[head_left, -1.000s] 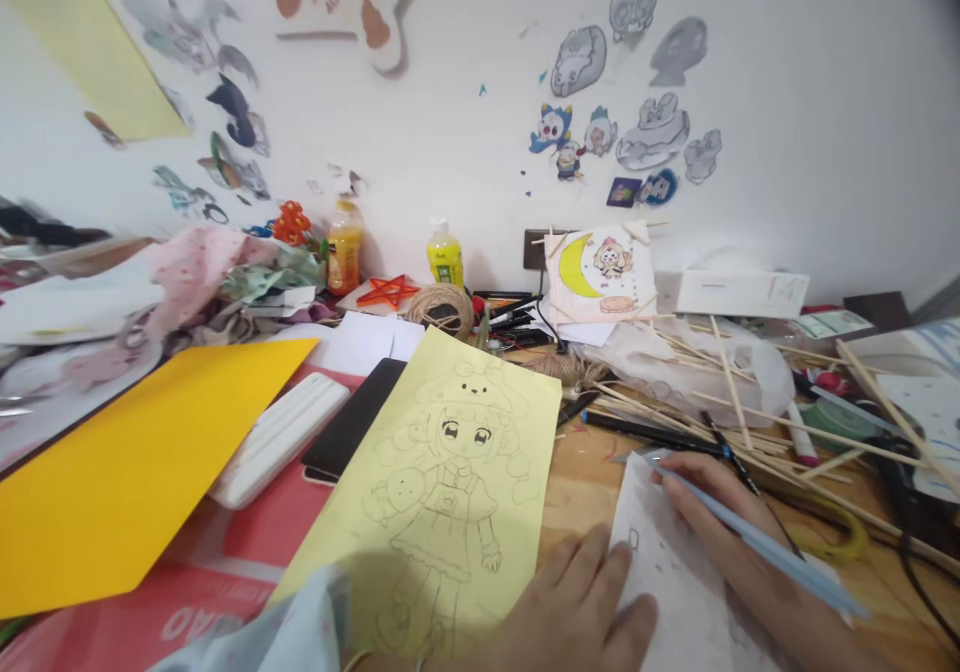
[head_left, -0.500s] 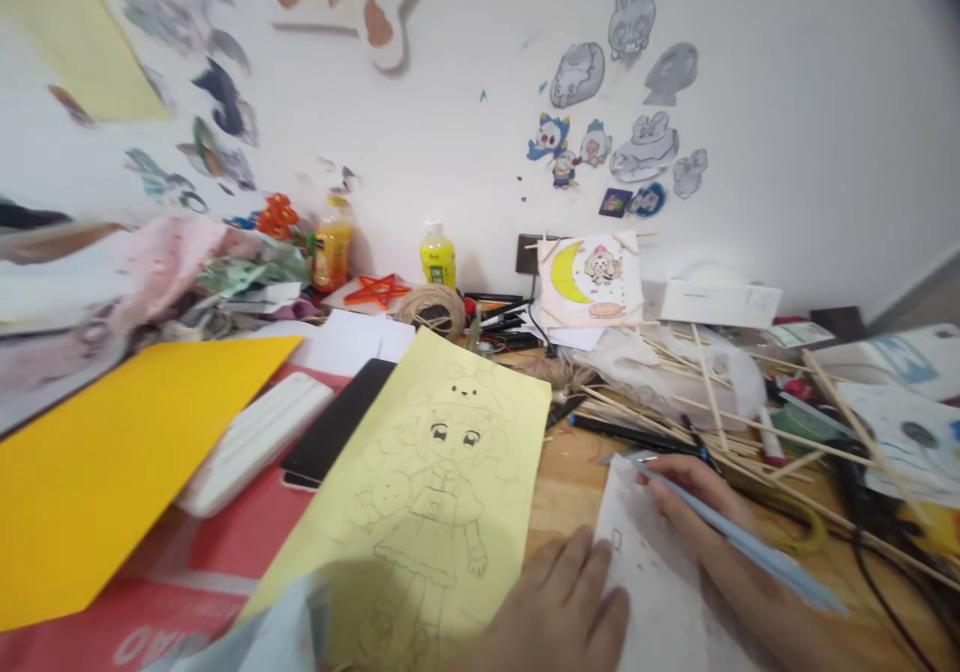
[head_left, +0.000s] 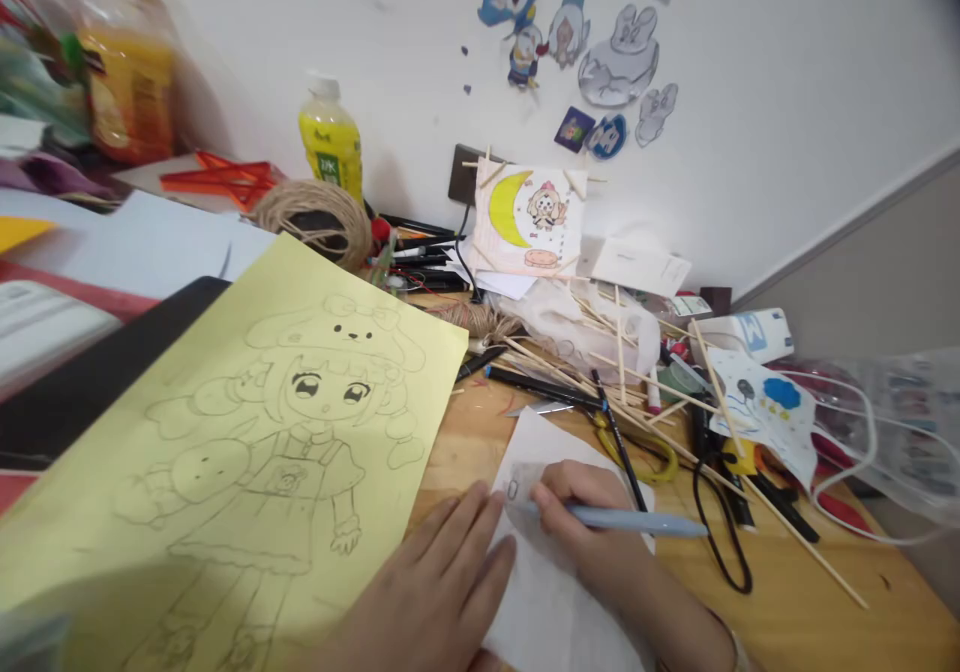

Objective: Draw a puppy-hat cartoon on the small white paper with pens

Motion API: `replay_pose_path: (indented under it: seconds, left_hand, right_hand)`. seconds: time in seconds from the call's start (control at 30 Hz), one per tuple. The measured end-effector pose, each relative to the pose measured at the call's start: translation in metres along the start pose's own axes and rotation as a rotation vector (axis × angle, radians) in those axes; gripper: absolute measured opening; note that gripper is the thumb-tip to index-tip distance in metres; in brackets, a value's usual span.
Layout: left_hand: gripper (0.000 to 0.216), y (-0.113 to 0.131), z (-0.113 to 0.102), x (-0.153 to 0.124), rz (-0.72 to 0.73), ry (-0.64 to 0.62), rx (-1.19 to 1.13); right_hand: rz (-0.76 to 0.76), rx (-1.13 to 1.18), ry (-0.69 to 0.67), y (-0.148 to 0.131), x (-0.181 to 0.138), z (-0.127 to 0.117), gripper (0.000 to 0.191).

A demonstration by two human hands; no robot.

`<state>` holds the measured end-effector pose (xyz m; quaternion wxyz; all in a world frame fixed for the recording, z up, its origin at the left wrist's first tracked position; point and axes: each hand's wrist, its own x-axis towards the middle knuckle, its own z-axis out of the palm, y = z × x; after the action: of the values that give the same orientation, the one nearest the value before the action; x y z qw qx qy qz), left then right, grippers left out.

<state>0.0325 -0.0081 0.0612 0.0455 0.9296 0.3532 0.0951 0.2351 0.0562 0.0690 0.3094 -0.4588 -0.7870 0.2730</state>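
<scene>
My right hand (head_left: pixel 592 537) pinches a light blue pen (head_left: pixel 637 522), its tip down on a small white paper (head_left: pixel 559 607) next to a tiny drawn mark (head_left: pixel 513 490). My left hand (head_left: pixel 431 592) lies flat with its fingers stretched out, pressing on the left edge of that white paper and on the lower corner of a yellow sheet (head_left: pixel 247 452). The yellow sheet carries a pencil drawing of a girl in a dress. Both papers rest on a wooden table (head_left: pixel 795 612).
Wooden sticks (head_left: pixel 600 372), black pens and yellow-handled scissors (head_left: pixel 637 457) clutter the table behind the white paper. A black cable (head_left: pixel 712 532) loops at the right. A twine ball (head_left: pixel 311 217), a yellow bottle (head_left: pixel 330 137) and a moon picture (head_left: pixel 529 217) stand by the wall.
The view has swung down and closer to the table. My right hand has drawn back toward the white paper's middle, and the pen now lies flatter, pointing left.
</scene>
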Motion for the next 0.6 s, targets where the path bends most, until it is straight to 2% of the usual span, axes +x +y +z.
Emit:
replay_pose_path:
  seconds: [0.2,0.4,0.6]
  left_hand:
    - [0.055,-0.003,0.008,-0.003,0.047,0.122,0.109]
    - [0.064,-0.002,0.006,0.001,0.013,0.136,0.141]
    - [0.064,0.0,0.004,-0.001,0.0,0.122,0.146]
  right_hand:
    - [0.004,-0.123,-0.039,-0.005,0.002,-0.003,0.038]
    - [-0.011,-0.133,-0.136,-0.016,0.005,-0.011,0.035]
    - [-0.025,-0.177,-0.043,-0.006,-0.001,-0.005,0.034]
